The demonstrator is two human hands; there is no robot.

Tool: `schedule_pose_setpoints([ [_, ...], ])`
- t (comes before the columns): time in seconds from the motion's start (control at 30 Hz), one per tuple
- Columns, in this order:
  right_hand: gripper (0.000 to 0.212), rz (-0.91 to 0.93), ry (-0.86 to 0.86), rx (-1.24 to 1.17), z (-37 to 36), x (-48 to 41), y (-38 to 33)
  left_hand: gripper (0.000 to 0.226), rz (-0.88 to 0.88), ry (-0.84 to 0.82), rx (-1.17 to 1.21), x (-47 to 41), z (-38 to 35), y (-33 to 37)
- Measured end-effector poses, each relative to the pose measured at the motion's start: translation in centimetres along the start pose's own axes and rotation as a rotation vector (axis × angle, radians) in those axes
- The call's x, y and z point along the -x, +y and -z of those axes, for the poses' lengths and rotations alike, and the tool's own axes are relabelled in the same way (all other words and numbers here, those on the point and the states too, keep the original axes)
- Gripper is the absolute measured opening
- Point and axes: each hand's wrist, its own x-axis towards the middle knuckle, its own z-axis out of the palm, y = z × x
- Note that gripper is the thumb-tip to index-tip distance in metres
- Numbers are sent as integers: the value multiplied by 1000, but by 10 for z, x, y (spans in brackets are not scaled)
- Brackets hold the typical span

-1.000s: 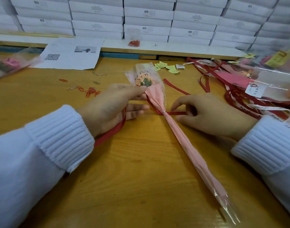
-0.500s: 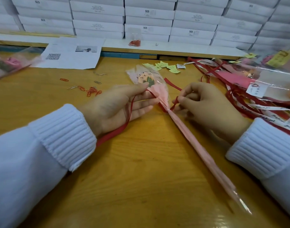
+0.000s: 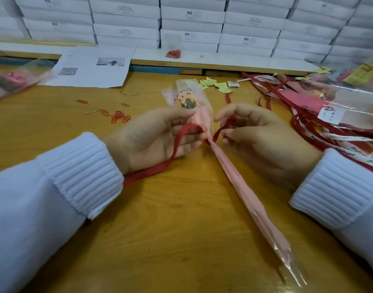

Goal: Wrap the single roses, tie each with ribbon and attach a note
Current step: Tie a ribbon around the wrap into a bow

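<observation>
Paper clips (image 3: 117,118) left of rose (image 3: 234,176) and ribbon (image 3: 153,171), spare ribbons (image 3: 304,127) right

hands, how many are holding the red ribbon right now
2. The left hand holds one end of the ribbon beside the wrapped rose; the right hand pinches the other end. Neither is hidden.

Glossy clear plastic sleeve (image 3: 291,265), matt pink paper wrap (image 3: 240,193), red fabric ribbon (image 3: 160,166), smooth varnished wooden table (image 3: 170,229)
</observation>
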Motion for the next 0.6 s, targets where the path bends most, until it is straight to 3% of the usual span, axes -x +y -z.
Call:
schedule_pose_setpoints([
  [0.13, 33, 115, -208, -4, -1, 5, -2, 16, 50, -174, -31, 6, 7, 4],
  [0.2, 30, 127, -231, 85, -1, 6, -2, 17, 62, -185, -26, 7, 7, 5],
  [0.3, 25, 88, -59, 269, 0, 3, 3, 16, 63, -62, -22, 2, 6, 3],
  [0.4, 17, -23, 74, 291, 5, 0, 6, 11, 65, 73, -72, -1, 6, 4],
  [0.6, 21, -165, 93, 165, 9, -3, 4, 13, 94, 75, -264, 0, 9, 11],
])
